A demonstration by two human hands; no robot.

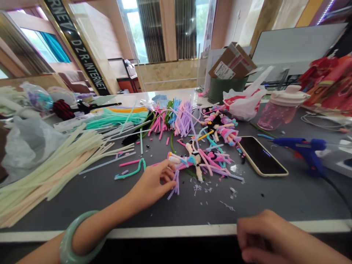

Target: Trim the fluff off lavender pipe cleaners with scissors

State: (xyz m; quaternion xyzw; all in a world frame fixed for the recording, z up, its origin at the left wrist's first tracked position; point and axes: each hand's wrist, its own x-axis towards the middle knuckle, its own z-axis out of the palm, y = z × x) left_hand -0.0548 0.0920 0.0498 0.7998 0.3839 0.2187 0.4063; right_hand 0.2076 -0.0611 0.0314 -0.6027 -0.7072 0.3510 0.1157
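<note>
My left hand (161, 179), with a pale green bangle (68, 238) on its wrist, is closed at the thumb and fingertips around a few short purple pipe cleaner pieces (177, 182). Just beyond its fingers lies a pipe cleaner doll (189, 160) with cream limbs and a blue and white body. Loose pink and purple pieces (213, 163) are spread beside the doll. At the table's front edge my right hand (260, 234) is curled into a loose fist, slightly blurred. Whatever its fingers hold, if anything, is hidden.
Cream pipe cleaners (55, 165) pile up at left, with teal ones (115, 119) behind. Cut purple bundles (183, 119) and finished dolls (227, 134) stand farther back. To the right are a phone (262, 156), a blue glue gun (309, 148) with its cord, and a pink jar (280, 110).
</note>
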